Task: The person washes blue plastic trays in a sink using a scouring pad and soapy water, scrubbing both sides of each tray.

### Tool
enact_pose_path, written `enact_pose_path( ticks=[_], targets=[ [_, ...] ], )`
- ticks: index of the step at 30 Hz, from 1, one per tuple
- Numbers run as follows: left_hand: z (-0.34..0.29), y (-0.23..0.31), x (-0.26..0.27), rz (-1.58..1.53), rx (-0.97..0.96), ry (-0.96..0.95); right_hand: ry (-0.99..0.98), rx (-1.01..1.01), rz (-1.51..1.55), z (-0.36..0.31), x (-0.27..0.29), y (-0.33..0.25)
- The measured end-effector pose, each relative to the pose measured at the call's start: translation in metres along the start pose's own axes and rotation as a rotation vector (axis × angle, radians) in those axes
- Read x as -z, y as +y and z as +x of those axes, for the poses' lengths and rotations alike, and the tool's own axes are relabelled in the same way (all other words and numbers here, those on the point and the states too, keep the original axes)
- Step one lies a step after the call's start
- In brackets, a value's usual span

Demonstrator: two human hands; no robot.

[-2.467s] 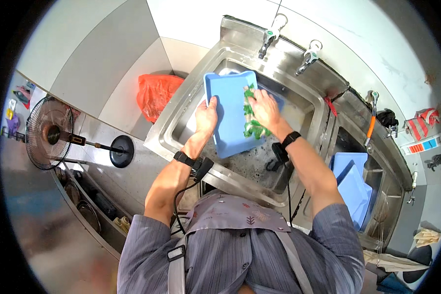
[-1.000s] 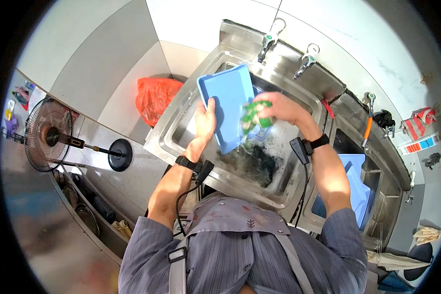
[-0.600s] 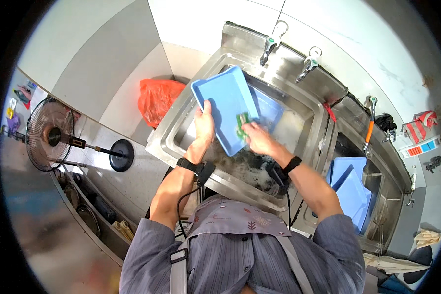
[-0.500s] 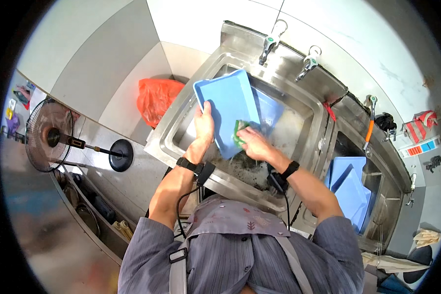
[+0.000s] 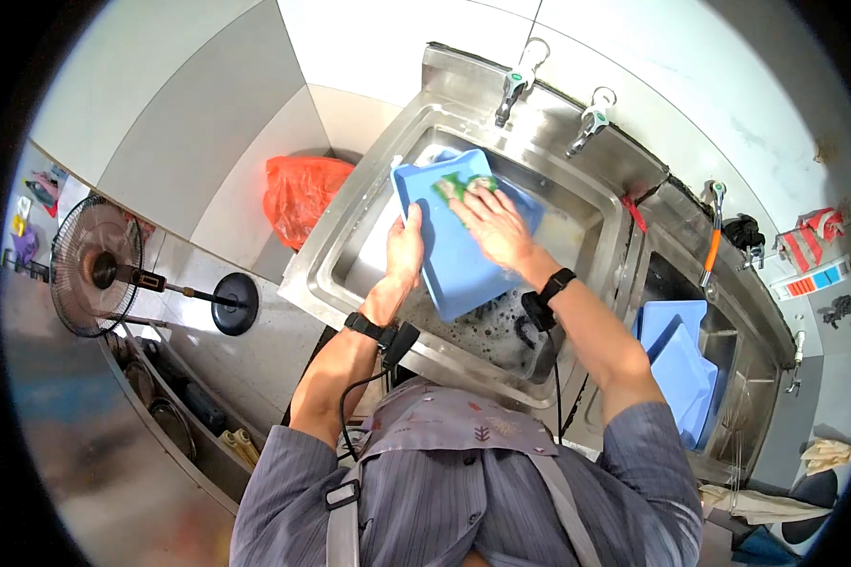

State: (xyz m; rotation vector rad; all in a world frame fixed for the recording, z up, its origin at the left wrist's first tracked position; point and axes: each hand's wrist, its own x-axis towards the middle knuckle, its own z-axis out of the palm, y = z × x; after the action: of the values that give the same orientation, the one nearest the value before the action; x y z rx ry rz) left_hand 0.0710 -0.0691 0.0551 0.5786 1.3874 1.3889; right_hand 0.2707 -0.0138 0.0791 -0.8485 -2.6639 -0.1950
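A shallow light-blue tray (image 5: 459,269) is tilted over the soapy left sink basin (image 5: 350,260). My left hand (image 5: 406,248) grips its left edge, thumb on the inner face. Near the tray's upper end, my right hand (image 5: 496,227) presses a green scrubbing pad (image 5: 461,185) flat against the inside, fingers extended over it. Part of another blue tray (image 5: 529,206) shows beneath, to the right. Dark specks and suds float in the water below.
Two taps (image 5: 515,90) (image 5: 591,125) rise behind the basin. More blue trays (image 5: 679,373) rest in the right-hand sink, under an orange-handled tap (image 5: 714,236). An orange-red plastic bag (image 5: 303,198) sits left of the sink; a standing fan (image 5: 99,269) is farther left.
My right hand has slid the green pad from the tray's lower right up to its far end. The tray has shifted slightly right and toward me, still in my left hand.
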Motion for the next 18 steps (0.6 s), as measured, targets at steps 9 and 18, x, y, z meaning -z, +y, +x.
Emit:
enact_pose_path(
  ticks=[9,18],
  targets=[
    [0.009,0.009,-0.002,-0.159,0.001,0.077,-0.353,-0.381,0.221,-0.075,-0.009,-0.043],
    [0.018,-0.002,0.001,-0.026,-0.074,0.095,-0.195,-0.091,0.530,-0.046,0.003,-0.101]
  ],
)
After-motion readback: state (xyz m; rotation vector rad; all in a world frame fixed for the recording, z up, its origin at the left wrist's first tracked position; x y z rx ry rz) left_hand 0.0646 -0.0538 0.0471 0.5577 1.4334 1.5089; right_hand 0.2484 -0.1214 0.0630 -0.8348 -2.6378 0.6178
